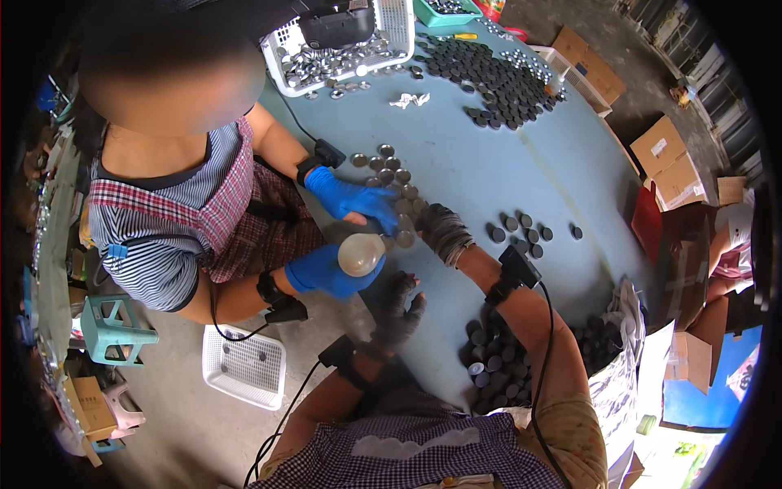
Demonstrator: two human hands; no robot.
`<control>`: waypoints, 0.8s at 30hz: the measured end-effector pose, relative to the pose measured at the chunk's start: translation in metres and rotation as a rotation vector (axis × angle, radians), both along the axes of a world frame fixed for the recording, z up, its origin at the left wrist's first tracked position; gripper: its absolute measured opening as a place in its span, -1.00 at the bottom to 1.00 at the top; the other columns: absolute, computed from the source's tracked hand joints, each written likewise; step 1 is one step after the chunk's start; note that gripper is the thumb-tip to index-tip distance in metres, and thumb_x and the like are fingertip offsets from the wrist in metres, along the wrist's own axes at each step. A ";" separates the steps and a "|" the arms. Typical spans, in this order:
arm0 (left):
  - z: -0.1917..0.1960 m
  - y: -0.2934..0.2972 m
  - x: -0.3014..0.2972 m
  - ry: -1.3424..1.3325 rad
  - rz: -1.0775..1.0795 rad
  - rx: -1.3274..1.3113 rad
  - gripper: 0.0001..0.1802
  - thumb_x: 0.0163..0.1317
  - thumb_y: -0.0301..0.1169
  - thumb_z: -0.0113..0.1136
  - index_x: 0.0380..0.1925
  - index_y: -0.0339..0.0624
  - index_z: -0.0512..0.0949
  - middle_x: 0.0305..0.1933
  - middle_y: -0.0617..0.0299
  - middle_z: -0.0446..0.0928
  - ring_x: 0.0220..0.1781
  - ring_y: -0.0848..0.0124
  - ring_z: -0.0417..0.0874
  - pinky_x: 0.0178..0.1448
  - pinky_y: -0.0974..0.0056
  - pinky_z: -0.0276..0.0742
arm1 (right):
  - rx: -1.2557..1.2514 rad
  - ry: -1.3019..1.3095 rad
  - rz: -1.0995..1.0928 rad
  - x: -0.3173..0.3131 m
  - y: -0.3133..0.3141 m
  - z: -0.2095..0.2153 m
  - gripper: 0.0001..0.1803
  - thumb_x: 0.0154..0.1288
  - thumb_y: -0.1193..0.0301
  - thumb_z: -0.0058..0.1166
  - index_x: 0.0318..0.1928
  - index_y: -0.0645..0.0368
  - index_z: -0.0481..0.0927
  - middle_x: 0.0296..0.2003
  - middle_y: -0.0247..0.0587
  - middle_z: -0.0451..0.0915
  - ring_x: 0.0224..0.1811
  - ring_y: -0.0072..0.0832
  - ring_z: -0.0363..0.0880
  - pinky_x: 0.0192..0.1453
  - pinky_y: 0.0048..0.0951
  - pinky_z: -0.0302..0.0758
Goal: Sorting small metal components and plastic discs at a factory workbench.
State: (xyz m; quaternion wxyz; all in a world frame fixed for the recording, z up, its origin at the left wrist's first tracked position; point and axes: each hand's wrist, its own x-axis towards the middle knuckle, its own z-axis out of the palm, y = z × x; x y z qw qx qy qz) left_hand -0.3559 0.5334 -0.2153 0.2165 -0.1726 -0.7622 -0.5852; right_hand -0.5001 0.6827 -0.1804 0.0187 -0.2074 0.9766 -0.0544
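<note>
**Two pairs of gloved hands meet over metal discs at the table's edge**

The big round blue table (pixel 489 171) fills the centre and upper right of the frame, its near edge curving down toward the lower middle. At the top centre sits a white slotted plastic basket (pixel 391 33) heaped with shiny metal caps, and to its right lies a broad spread of dark round discs (pixel 489 77). A second heap of dark discs (pixel 497 367) lies at the lower centre-right, beside the wearer's right forearm, and a small scatter of dark discs (pixel 521 228) rests just right of centre. On the floor at lower left lies a white perforated tray (pixel 244 367).

A co-worker in a striped top and checked apron sits at the left; that person's blue-gloved upper hand (pixel 354 200) reaches onto the table, while the lower blue-gloved hand (pixel 326 273) cups a pale rounded dome-shaped object (pixel 361 254), whose rounded end faces up and right; its long axis cannot be made out.

The wearer's right hand (pixel 440 232), in a dark knitted glove, lies knuckles-up at centre, fingers curled down onto a short trail of flat silver metal discs (pixel 391 175) that runs from the upper left toward the lower right; whether it grips one cannot be told. The wearer's left hand (pixel 399 306), also dark-gloved, hovers just below at the table edge, fingers loosely spread, holding nothing visible.
</note>
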 end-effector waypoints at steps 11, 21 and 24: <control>-0.016 0.009 -0.002 -0.017 -0.069 0.012 -0.69 -0.04 -0.61 0.26 -0.22 -0.24 0.51 -0.23 0.07 0.55 -0.17 0.14 0.58 -0.03 0.14 0.51 | 0.144 -0.081 -0.194 0.028 0.060 -0.007 -0.83 0.04 0.44 0.13 -0.30 0.13 0.63 -0.24 -0.04 0.57 -0.10 -0.15 0.56 0.01 -0.26 0.50; 0.019 0.048 0.045 0.004 -0.587 -0.452 -0.54 -0.07 -0.40 0.28 -0.06 -0.12 0.53 -0.02 0.08 0.49 0.09 0.10 0.45 0.25 0.05 0.30 | 0.128 -0.077 -0.394 0.088 0.099 0.112 -0.52 0.13 0.34 0.09 0.11 0.07 0.42 -0.02 -0.03 0.50 0.05 -0.13 0.49 0.10 -0.19 0.47; 0.012 0.066 0.057 0.053 -0.585 -0.549 -0.50 -0.10 -0.40 0.30 -0.05 -0.10 0.53 -0.02 0.07 0.50 0.08 0.09 0.45 0.26 0.06 0.29 | -0.020 -0.078 -0.346 0.124 0.098 0.122 -0.42 0.17 0.27 0.10 0.23 0.01 0.34 0.02 -0.05 0.51 0.10 -0.13 0.47 0.13 -0.21 0.44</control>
